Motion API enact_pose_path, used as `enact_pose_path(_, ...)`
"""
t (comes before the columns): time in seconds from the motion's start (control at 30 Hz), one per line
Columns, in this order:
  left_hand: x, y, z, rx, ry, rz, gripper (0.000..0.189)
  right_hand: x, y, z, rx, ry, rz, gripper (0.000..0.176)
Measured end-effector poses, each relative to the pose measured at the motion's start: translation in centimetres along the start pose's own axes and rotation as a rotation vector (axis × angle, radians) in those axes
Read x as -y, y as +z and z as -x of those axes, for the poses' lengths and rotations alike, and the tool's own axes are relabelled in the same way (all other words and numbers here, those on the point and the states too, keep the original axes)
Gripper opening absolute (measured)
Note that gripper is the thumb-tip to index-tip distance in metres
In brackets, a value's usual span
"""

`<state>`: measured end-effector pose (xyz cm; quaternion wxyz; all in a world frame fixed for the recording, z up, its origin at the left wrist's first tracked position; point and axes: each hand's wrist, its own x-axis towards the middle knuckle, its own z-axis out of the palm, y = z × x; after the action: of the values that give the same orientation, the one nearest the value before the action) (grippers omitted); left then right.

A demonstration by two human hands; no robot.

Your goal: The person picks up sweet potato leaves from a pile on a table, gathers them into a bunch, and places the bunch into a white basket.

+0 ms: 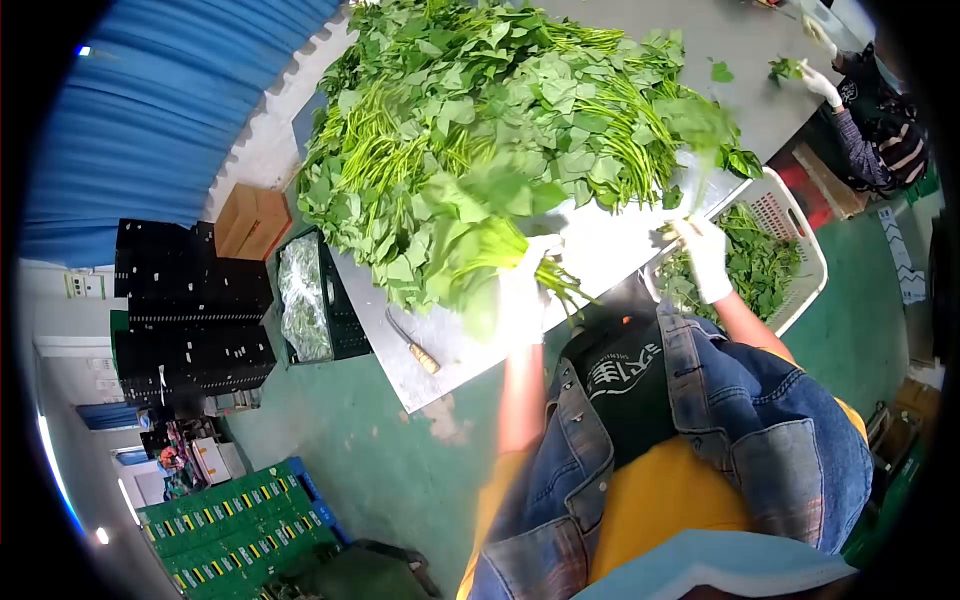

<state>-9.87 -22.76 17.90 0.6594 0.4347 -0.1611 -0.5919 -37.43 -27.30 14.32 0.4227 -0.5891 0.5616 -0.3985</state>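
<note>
My left hand [524, 285], in a white glove, is closed around the stems of a bunch of leafy greens [478, 240] above the near part of the metal table [385, 360]. The bunch is blurred at its leaves, and its stem ends stick out toward my body. My right hand [705, 258], also gloved, is closed in a pinch on a single sprig of greens [703, 170], smeared by motion. A large heap of the same greens [480, 90] covers much of the table. A curved knife with a wooden handle [425, 358] lies near the table's left corner.
A white plastic basket [812, 245] holding loose greens stands at the right, beside my right arm. Across the table's far right, another person's gloved hand [820, 84] holds a sprig. Black crates [190, 290], a cardboard box [252, 222] and green crates [235, 525] stand to the left.
</note>
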Motion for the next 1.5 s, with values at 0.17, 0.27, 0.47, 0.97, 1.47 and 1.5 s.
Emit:
enact_pose_path(0.17, -1.4, -0.9, 0.4, -0.126, -0.112, 0.038, 0.016, -4.2, -4.8, -3.0, 0.090, 0.645, -0.352, 0.035)
enact_pose_path(0.27, -3.0, 2.1, 2.5, -0.219, -0.078, -0.068, 0.019, -6.0, -4.3, -7.5, 0.203, 0.315, 0.081, 0.028)
enact_pose_path(0.47, -2.6, 0.9, 2.7, -0.276, -0.033, -0.115, 0.015, -4.3, -1.3, -20.2, -0.185, -0.052, 0.678, 0.047)
enact_pose_path(0.97, -0.4, -3.8, 2.2, -0.320, 0.005, 0.043, 0.015, 3.8, 4.2, -17.9, -0.083, -0.145, 0.220, 0.046)
enact_pose_path(1.47, -1.5, -4.3, 2.5, -0.377, -0.013, 0.015, 0.014, 0.9, 2.1, -12.8, -0.271, -0.386, 0.696, 0.027)
enact_pose_path(1.5, -1.6, -3.9, 2.6, -0.378, -0.018, 0.015, 0.014, 0.9, 2.0, -12.5, -0.270, -0.382, 0.699, 0.027)
